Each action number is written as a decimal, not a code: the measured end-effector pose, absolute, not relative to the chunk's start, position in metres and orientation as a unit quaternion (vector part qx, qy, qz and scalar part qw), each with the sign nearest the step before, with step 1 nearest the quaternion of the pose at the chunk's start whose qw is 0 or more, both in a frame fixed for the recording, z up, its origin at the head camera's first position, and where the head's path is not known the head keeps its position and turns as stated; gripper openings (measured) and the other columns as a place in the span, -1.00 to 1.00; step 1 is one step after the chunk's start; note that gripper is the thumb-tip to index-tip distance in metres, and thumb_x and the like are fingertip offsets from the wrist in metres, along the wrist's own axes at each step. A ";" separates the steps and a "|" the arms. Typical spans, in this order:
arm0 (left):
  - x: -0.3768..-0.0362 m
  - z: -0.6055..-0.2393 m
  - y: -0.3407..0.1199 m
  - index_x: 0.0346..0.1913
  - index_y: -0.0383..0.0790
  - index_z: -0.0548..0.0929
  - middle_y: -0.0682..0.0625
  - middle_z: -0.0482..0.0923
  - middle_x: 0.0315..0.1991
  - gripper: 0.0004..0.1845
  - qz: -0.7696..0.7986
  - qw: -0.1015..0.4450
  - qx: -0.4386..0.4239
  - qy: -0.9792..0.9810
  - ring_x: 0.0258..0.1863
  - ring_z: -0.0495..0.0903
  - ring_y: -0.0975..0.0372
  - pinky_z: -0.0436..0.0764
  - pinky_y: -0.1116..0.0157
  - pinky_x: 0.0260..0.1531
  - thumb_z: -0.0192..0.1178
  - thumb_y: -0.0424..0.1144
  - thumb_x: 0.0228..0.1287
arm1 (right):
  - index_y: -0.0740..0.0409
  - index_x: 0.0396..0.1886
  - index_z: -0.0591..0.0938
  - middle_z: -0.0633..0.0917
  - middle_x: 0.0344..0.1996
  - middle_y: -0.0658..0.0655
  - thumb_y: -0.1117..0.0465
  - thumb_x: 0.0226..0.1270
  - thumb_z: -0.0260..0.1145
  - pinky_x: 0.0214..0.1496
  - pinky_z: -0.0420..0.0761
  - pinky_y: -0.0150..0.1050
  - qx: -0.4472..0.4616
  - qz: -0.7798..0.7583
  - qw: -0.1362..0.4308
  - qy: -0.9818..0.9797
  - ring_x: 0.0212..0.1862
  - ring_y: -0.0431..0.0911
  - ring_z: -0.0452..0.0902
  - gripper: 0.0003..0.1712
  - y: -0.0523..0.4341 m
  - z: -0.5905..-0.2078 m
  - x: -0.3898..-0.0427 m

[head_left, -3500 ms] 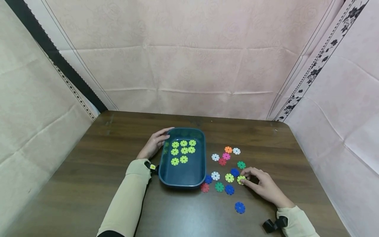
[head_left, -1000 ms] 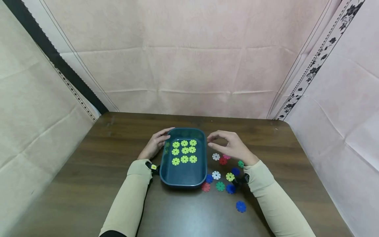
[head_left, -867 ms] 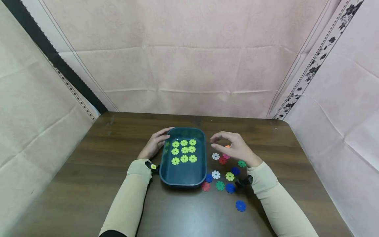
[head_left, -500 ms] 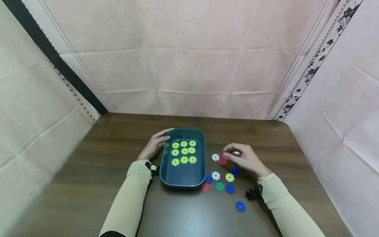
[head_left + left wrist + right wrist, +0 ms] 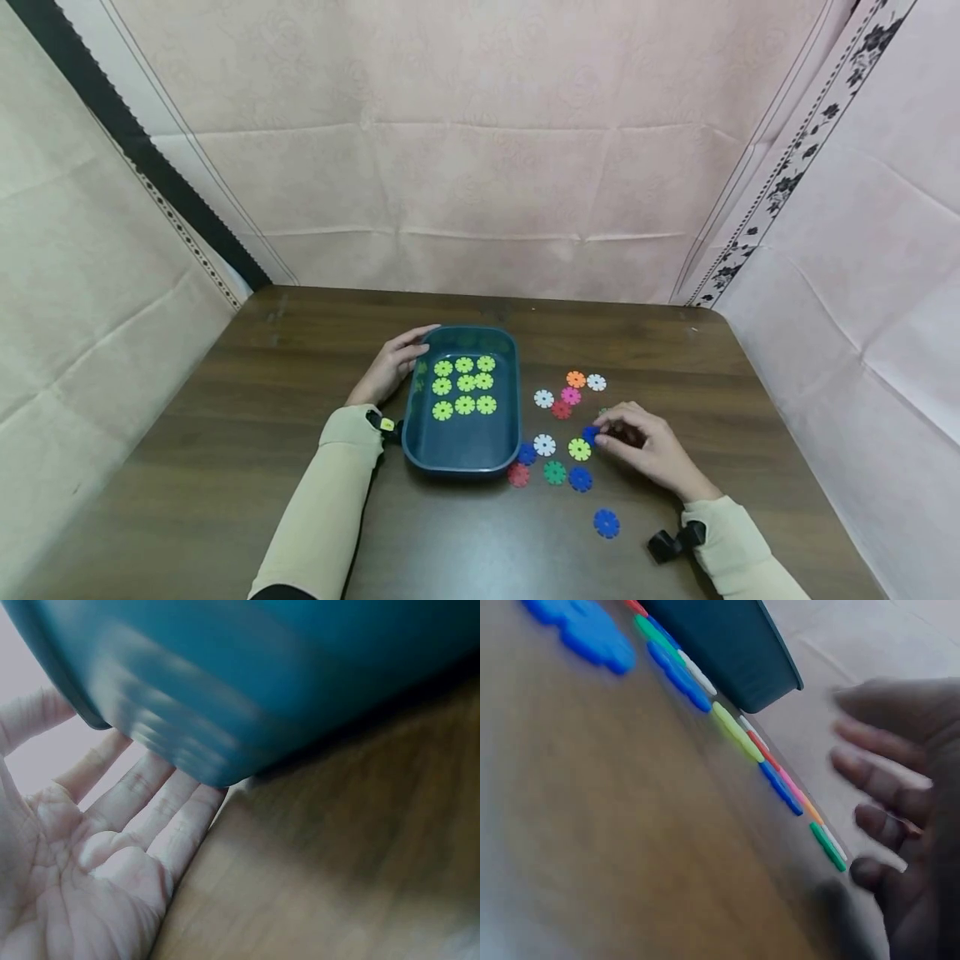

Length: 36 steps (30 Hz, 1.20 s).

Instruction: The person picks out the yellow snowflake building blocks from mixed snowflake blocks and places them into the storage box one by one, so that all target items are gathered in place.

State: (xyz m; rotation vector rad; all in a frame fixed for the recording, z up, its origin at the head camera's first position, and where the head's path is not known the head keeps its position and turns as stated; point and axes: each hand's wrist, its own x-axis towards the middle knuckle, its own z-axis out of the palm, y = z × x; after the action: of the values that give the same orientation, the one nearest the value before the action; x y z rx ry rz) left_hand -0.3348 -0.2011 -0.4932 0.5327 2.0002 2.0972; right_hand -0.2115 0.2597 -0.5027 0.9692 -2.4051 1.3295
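Note:
A dark teal tray (image 5: pixel 459 465) sits mid-table with several yellow-green discs (image 5: pixel 465 385) in rows inside. My left hand (image 5: pixel 405 348) rests with straight fingers against the tray's far left rim; in the left wrist view the open palm (image 5: pixel 82 855) lies beside the tray wall (image 5: pixel 262 675). My right hand (image 5: pixel 611 435) hovers low over the loose discs to the right of the tray. Its fingertips (image 5: pixel 600 440) are at a blue disc (image 5: pixel 590 434), next to a yellow disc (image 5: pixel 579 449). In the right wrist view the fingers (image 5: pixel 885 787) are spread and hold nothing.
Loose discs lie right of the tray: orange (image 5: pixel 575 378), white (image 5: pixel 596 382), pink (image 5: pixel 571 395), red (image 5: pixel 518 475), green (image 5: pixel 554 472) and a lone blue one (image 5: pixel 606 523) nearer me. Pink cloth walls close in the brown table (image 5: pixel 225 433) on three sides.
My right hand carried a yellow disc to the tray, left it there, then came back down and right to the loose discs. The left hand has stayed on the tray.

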 end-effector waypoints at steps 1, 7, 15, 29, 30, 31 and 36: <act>-0.335 -0.493 -0.201 0.45 -0.10 0.44 -0.19 0.47 0.31 -0.52 0.709 0.097 0.181 0.675 0.18 0.54 -0.11 0.65 0.19 0.02 0.08 -0.17 0.55 | 0.06 0.00 0.71 0.68 -0.10 -0.02 0.34 0.19 0.52 -0.16 0.48 -0.30 0.342 0.432 0.115 -0.827 -0.12 -0.12 0.47 -0.63 0.259 -0.503 -0.211; -0.335 -0.491 -0.201 0.46 -0.13 0.43 -0.21 0.45 0.33 -0.52 0.718 0.106 0.173 0.666 0.22 0.51 -0.11 0.63 0.19 0.05 0.09 -0.18 0.55 | -0.12 0.10 0.71 0.55 0.02 -0.12 0.09 0.18 0.57 -0.03 0.34 -0.22 0.371 0.342 0.109 -0.856 0.06 -0.15 0.26 -0.54 0.255 -0.506 -0.210; -0.335 -0.489 -0.201 0.46 -0.12 0.43 -0.19 0.45 0.34 -0.50 0.716 0.102 0.170 0.670 0.21 0.51 -0.14 0.64 0.18 0.04 0.11 -0.15 0.54 | -0.20 0.03 0.74 0.51 -0.03 -0.13 0.09 0.17 0.57 -0.09 0.29 -0.24 0.393 0.323 0.112 -0.853 -0.01 -0.16 0.22 -0.60 0.251 -0.509 -0.214; -0.334 -0.489 -0.201 0.44 -0.11 0.45 -0.19 0.45 0.34 -0.52 0.722 0.106 0.164 0.664 0.19 0.53 -0.10 0.64 0.20 0.02 0.10 -0.16 0.54 | -0.20 -0.04 0.66 0.58 -0.01 -0.17 0.04 0.21 0.55 -0.03 0.41 -0.23 0.369 0.338 0.080 -0.862 0.00 -0.18 0.32 -0.66 0.250 -0.508 -0.211; -0.334 -0.489 -0.201 0.44 -0.11 0.45 -0.18 0.45 0.34 -0.52 0.722 0.107 0.164 0.664 0.20 0.53 -0.10 0.64 0.21 0.03 0.10 -0.16 0.54 | -0.21 -0.04 0.65 0.59 -0.02 -0.19 0.04 0.21 0.54 -0.03 0.42 -0.24 0.366 0.341 0.076 -0.863 -0.01 -0.18 0.33 -0.65 0.249 -0.507 -0.211; -0.334 -0.489 -0.201 0.44 -0.11 0.45 -0.18 0.45 0.34 -0.52 0.722 0.107 0.163 0.664 0.20 0.52 -0.10 0.64 0.21 0.03 0.10 -0.16 0.54 | -0.20 -0.03 0.64 0.60 -0.03 -0.20 0.05 0.22 0.54 -0.03 0.43 -0.24 0.363 0.346 0.073 -0.862 -0.02 -0.18 0.34 -0.65 0.249 -0.507 -0.211; -0.334 -0.490 -0.200 0.44 -0.11 0.45 -0.20 0.45 0.33 -0.53 0.721 0.105 0.168 0.665 0.18 0.53 -0.11 0.65 0.22 0.01 0.08 -0.18 0.55 | -0.16 -0.05 0.63 0.62 -0.17 -0.18 0.16 0.27 0.50 -0.15 0.50 -0.30 0.349 0.375 0.086 -0.854 -0.15 -0.20 0.43 -0.70 0.249 -0.509 -0.210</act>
State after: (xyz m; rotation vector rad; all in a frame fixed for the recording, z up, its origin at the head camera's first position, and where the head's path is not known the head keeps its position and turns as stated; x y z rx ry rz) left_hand -0.3342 -0.2005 -0.4896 0.4947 1.9591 2.1242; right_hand -0.2097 0.2494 -0.5090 1.0409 -2.5453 1.1184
